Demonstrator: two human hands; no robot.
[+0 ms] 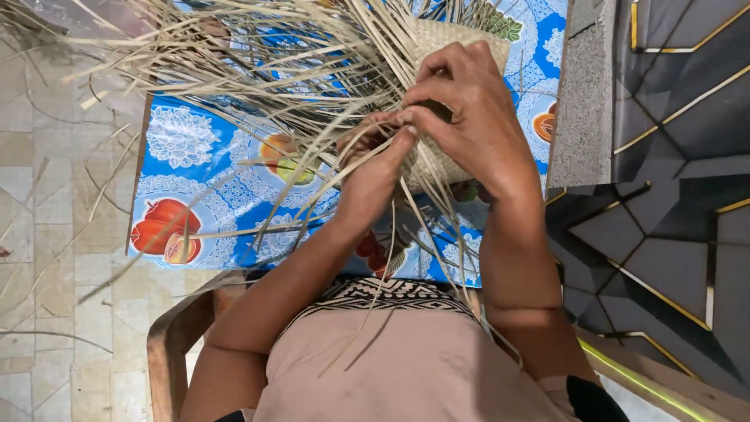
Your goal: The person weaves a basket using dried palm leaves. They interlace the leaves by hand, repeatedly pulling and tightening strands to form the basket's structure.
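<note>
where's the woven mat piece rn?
Head view, upper centre: the woven mat piece sits under the right hand, beside the left hand, over the blue fruit-print tablecloth.

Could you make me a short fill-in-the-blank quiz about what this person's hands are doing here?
1. Both hands, left and right, work a half-woven ____ mat.
2. Under the strips lies a ____ cloth printed with fruit.
3. The person sits on a wooden ____.
4. The floor at right is dark with ____ lines.

Missing words: straw; blue; chair; gold
</note>
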